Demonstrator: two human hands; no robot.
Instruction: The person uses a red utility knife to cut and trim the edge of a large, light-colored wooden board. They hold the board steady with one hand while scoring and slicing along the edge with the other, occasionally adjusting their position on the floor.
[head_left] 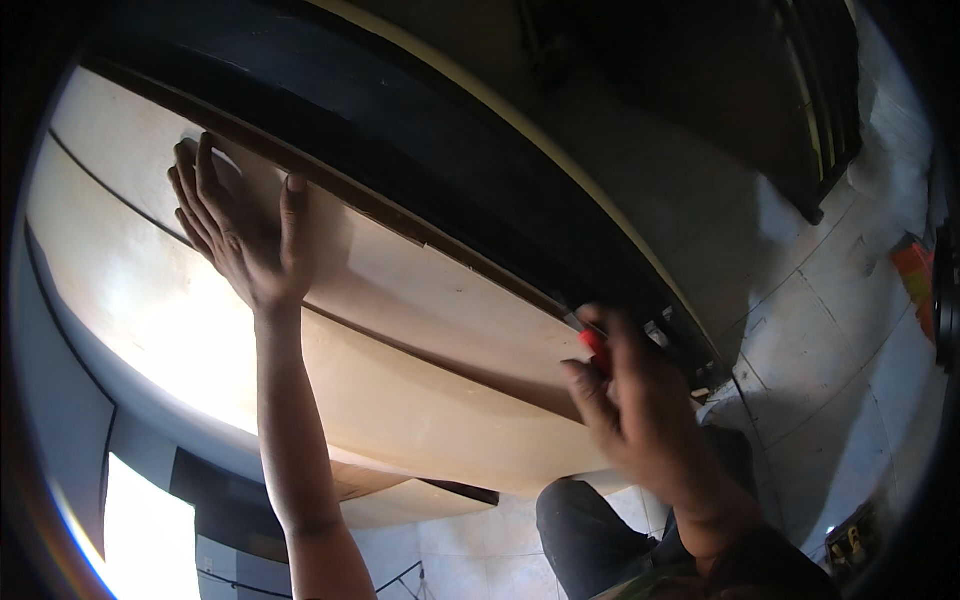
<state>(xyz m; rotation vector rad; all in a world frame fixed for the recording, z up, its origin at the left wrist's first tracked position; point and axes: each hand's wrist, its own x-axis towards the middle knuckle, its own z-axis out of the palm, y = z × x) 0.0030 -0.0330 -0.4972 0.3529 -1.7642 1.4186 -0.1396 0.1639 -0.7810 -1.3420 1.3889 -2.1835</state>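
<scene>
My left hand (245, 230) rests on a pale beige panel (430, 285), fingers stretched out and thumb apart. A small whitish patch shows beside its fingers. Lower right, my right hand (645, 410) is closed around a red-handled tool (596, 350). A thin greyish tip juts from it toward the brown edge strip (350, 195) between the beige panel and a long dark board (400, 130). Blur and my fingers hide what kind of tool it is. Whether its tip touches the strip I cannot tell.
A second beige panel (440, 410) lies nearer me, past a dark seam. My knee (590, 525) is below the work. Pale floor tiles (800, 320) spread at the right, with an orange-red object (912, 268) at the far right. A bright opening (150, 530) glares lower left.
</scene>
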